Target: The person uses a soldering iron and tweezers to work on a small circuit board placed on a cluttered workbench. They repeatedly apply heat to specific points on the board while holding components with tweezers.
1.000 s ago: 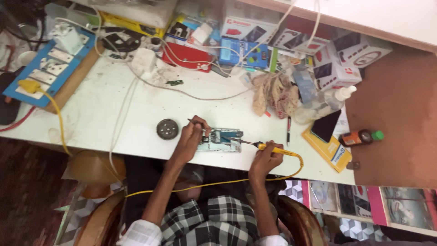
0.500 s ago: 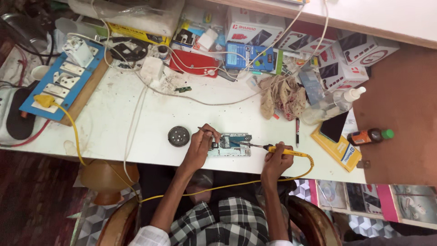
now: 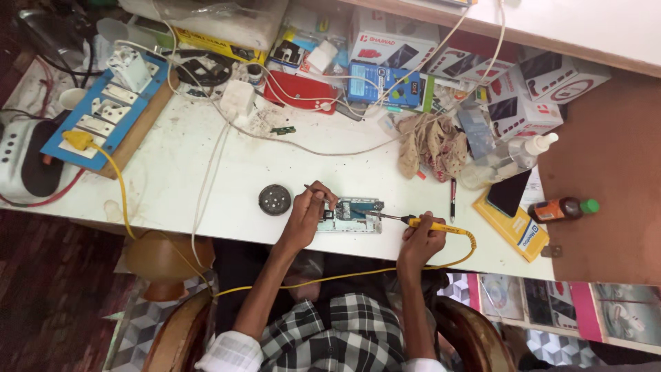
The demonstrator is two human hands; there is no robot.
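At the far left of the white tabletop point(image 3: 206, 172) lies a blue power strip point(image 3: 103, 117) with a yellow plug point(image 3: 78, 140) in it, whose yellow cord point(image 3: 127, 200) drops over the front edge. Nearer the middle sits a small round dark disc point(image 3: 275, 199), just beside the left hand point(image 3: 308, 215). The fingers of that hand are pinched together on a thin metal tool, probably tweezers point(image 3: 314, 189), whose tip comes down at the left end of an opened phone with its circuit board exposed point(image 3: 350, 213). The phone lies flat near the front edge of the tabletop, between the two hands. It looks light and stiff but fragile, with small bare parts on top, so it is best steadied by its outer edges or frame, not pressed on the board itself. To its right, the right hand point(image 3: 421, 239) grips the yellow handle of a soldering iron point(image 3: 413, 221), fingers closed around it like a pen, the metal tip touching the phone's right end. That tip is likely hot and should be held only by the handle. Further right lie a pen point(image 3: 453, 200), a crumpled cloth point(image 3: 432, 142), a dark phone on a yellow box point(image 3: 511, 227), a clear bottle point(image 3: 506, 162) and a small brown bottle with a green cap point(image 3: 563, 208). Boxes crowd the back.
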